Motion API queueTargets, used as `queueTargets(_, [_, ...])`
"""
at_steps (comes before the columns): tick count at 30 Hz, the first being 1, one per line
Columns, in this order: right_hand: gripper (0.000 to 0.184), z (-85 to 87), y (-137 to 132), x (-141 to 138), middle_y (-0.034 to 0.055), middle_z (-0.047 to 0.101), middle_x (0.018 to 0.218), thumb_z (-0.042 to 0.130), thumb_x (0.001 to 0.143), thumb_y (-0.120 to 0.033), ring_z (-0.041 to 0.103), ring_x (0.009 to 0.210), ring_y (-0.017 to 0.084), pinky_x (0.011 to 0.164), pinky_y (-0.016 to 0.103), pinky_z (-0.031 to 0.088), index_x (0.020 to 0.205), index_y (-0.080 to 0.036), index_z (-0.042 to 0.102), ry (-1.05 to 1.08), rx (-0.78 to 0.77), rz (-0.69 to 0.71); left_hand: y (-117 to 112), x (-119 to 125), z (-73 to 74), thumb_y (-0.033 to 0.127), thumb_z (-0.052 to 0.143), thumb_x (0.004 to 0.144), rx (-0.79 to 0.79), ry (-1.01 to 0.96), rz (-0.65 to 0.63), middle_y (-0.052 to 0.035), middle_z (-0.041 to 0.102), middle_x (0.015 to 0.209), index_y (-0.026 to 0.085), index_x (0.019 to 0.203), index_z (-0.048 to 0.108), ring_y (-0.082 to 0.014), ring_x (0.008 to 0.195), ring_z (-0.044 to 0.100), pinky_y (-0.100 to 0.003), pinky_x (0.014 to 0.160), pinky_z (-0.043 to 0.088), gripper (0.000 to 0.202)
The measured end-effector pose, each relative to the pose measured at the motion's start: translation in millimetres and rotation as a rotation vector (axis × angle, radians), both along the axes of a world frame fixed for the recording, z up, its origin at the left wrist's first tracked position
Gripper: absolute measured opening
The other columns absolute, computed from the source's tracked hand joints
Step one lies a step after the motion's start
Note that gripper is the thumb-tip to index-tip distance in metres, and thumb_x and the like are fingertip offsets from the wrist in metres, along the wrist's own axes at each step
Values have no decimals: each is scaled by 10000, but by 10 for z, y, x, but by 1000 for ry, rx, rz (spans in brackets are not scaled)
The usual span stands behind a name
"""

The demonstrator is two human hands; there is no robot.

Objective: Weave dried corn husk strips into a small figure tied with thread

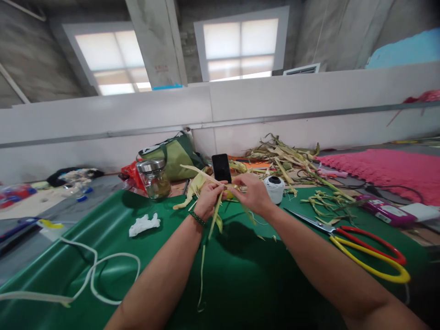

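Note:
My left hand (208,199), with a dark beaded bracelet at the wrist, pinches pale corn husk strips (215,215) near the middle of the view. One strip hangs down over the green mat (261,284), and another sticks out to the upper left. Close against it, my right hand (253,192) is closed with thumb and fingers on the same husk pieces. Fingers partly hide what lies between the hands. Just behind stands a dark smartphone (222,168). A white thread spool (274,189) sits right of my right hand.
Large scissors (330,229) with red and yellow handles lie at right, near husk scraps (323,204) and a purple packet (385,211). A glass jar (154,181), a green bag (178,156), crumpled tissue (144,224) and white cord (92,266) are at left. A husk pile (285,158) lies behind.

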State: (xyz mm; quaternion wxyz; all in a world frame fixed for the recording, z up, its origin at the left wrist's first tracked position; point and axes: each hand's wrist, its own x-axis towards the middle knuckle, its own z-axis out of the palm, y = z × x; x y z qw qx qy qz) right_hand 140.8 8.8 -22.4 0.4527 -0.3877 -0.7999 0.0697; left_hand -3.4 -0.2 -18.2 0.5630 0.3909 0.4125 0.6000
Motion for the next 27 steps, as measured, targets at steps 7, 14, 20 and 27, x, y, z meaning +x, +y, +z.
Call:
queueTargets(7, [353, -31, 310, 172, 14, 667, 713, 714, 679, -291, 641, 677, 167, 648, 297, 503, 978, -150, 589, 281, -541, 388, -10, -67, 12, 239, 742, 679, 77, 216, -125, 13, 609, 523, 114, 808, 719, -64, 461, 514, -174, 477, 399, 181])
queueTargets(14, [152, 28, 400, 330, 2, 622, 684, 645, 711, -280, 568, 618, 137, 599, 283, 468, 811, -166, 636, 241, -309, 324, -46, -100, 24, 335, 781, 636, 42, 395, -359, -35, 675, 625, 107, 731, 717, -37, 455, 416, -176, 439, 312, 255])
queueTargets(20, [117, 26, 401, 314, 24, 661, 726, 601, 738, -242, 572, 673, 143, 636, 272, 443, 774, -158, 674, 58, -230, 273, -84, -80, 19, 385, 843, 532, -54, 394, -393, -49, 683, 613, 112, 698, 735, -51, 472, 475, -176, 461, 358, 338])
queueTargets(27, [169, 119, 201, 263, 16, 630, 743, 538, 746, -209, 539, 673, 125, 606, 239, 413, 851, -154, 658, 67, -140, 236, -71, -3, -48, 322, 824, 583, -19, 337, -271, -41, 671, 607, 115, 646, 716, -65, 454, 518, -189, 461, 401, 242])
